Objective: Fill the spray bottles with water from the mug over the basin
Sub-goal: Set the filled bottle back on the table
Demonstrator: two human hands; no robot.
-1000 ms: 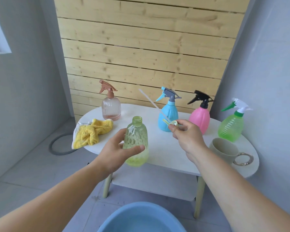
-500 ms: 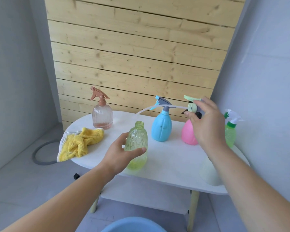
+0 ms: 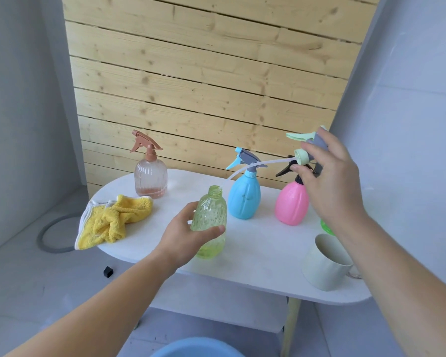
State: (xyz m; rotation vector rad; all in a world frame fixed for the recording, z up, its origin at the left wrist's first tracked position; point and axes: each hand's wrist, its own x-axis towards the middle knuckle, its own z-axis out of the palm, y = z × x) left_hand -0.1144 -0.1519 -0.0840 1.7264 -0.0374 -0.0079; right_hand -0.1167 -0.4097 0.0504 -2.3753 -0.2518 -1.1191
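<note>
Nearest, at the bottom edge, the rounded blue rim of the basin (image 3: pixel 196 350) is showing, smooth plastic, below and in front of the table (image 3: pixel 255 256). The left forearm is reaching up from the lower left; the left hand (image 3: pixel 183 240) is wrapping the open bottle (image 3: pixel 211 217) from the near side, thumb across its front, fingers curling round its left side. This bottle is translucent yellow-green plastic with a pebbled surface and a threaded, uncapped neck; it is standing upright near the table's front edge, its base appearing to meet the white matte oval top. To the right, the pale cream mug (image 3: pixel 325 264), a plain cylinder, is sitting near the front right edge, partly behind the right forearm. The right hand (image 3: pixel 330 181) is raised above the table, fingers pinching a spray head (image 3: pixel 304 145) of mint green and grey plastic; its thin whitish dip tube (image 3: pixel 250 167) is arcing left and down, the tip ending just beside the open neck, contact not discernible. A crumpled yellow terry cloth (image 3: pixel 111 222) is lying on the left end. Further back are standing a blue bottle (image 3: pixel 243 199), a pink bottle (image 3: pixel 291 204) and a ribbed clear bottle (image 3: pixel 150 181) with a copper-coloured trigger. Behind, a wall of knotted horizontal pine planks (image 3: pixel 216 73) is closing the view.
</note>
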